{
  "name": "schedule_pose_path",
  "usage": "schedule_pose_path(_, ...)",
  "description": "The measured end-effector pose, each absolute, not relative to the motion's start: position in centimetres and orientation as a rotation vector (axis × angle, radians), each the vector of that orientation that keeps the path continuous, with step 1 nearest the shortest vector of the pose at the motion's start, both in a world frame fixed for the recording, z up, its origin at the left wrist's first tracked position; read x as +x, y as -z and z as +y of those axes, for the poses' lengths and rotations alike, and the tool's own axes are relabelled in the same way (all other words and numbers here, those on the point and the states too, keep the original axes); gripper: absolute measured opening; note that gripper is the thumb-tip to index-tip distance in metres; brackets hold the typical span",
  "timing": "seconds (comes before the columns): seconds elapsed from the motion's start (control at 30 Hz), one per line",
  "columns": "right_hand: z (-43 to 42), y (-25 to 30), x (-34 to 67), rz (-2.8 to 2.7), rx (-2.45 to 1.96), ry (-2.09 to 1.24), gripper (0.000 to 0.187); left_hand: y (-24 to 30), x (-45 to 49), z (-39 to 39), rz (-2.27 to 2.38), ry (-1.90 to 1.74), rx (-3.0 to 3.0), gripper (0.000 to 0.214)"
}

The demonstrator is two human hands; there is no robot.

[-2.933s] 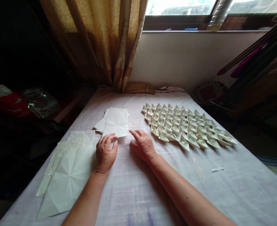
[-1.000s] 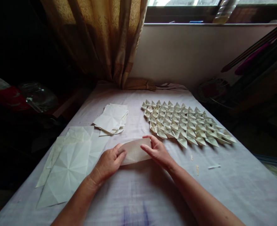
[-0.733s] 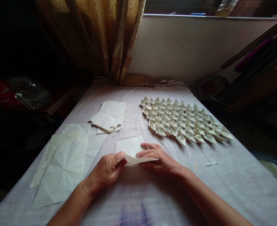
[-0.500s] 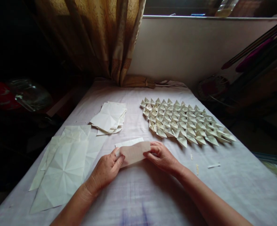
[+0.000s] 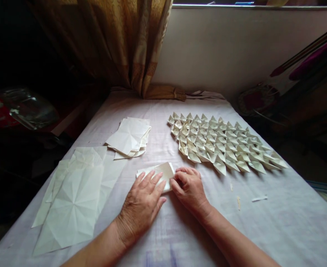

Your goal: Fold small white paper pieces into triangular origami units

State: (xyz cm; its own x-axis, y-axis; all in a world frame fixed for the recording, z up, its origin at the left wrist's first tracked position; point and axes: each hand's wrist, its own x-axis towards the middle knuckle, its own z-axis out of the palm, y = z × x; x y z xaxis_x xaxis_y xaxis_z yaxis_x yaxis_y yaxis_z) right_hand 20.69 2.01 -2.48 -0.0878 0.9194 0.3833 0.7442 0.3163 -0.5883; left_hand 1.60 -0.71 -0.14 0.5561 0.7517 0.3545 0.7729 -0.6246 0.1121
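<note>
A folded sheet of paper [image 5: 165,170] lies low over the cloth in front of me, with more white paper showing at its left edge. My left hand [image 5: 141,198] rests flat across it, fingers stretched out and slightly spread. At the paper's right edge, my right hand [image 5: 190,186] is closed, thumb and fingers pinching that edge; the fingertips are partly hidden. Just beyond sits a small stack of creased white sheets [image 5: 128,135]. Larger sheets with star-shaped creases [image 5: 74,204] overlap at the left. Rows of folded paper boats [image 5: 219,144] stand close together at the right.
A pale cloth [image 5: 208,241] covers the table. Small paper scraps [image 5: 259,198] lie right of my right hand. A gold curtain [image 5: 141,55] hangs at the far edge beside a white wall [image 5: 208,48]. Dark clutter flanks both sides.
The paper, earlier held up at both ends, is now down on the cloth. My left hand has gone from gripping its left end to lying flat on it. The view has tilted slightly down.
</note>
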Motion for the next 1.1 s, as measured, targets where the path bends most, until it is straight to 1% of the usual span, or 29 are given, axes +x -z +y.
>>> schedule_pose_path(0.1, 2.0, 2.4, 20.7, -1.870, -1.489, -0.285, 0.021, 1.3, 1.9, -1.0, -1.319, 0.489, -2.807, 0.047)
schedule_pose_path(0.2, 2.0, 2.2, 20.7, -1.885, -1.509, -0.279, 0.022, 2.2, 1.8, -1.0, -1.342, 0.462, -2.815, 0.052)
schedule_pose_path(0.23, 2.0, 2.2, 20.7, -1.887, -1.518, -0.275, 0.019, 2.3, 1.7, -1.0, -1.343, 0.458, -2.816, 0.052)
schedule_pose_path(0.3, 2.0, 2.2, 20.7, -1.884, -1.540, -0.260, 0.006, 2.4, 1.6, -1.0, -1.343, 0.453, -2.818, 0.053)
schedule_pose_path(0.33, 2.0, 2.3, 20.7, -1.882, -1.547, -0.249, 0.010, 2.3, 1.6, -1.0, -1.342, 0.450, -2.820, 0.053)
schedule_pose_path(0.4, 2.0, 2.4, 20.7, -1.883, -1.549, -0.227, 0.028, 2.3, 1.6, -1.0, -1.337, 0.447, -2.822, 0.054)
schedule_pose_path(0.47, 2.0, 2.5, 20.8, -1.893, -1.540, -0.219, 0.032, 2.2, 1.6, -1.0, -1.336, 0.449, -2.816, 0.054)
schedule_pose_path(0.67, 2.0, 2.5, 20.8, -1.891, -1.527, -0.238, 0.018, 2.2, 1.6, -1.0, -1.342, 0.443, -2.813, 0.054)
schedule_pose_path(1.1, 2.1, 2.3, 20.8, -1.915, -1.494, -0.260, 0.009, 2.2, 1.6, -1.0, -1.351, 0.427, -2.779, 0.053)
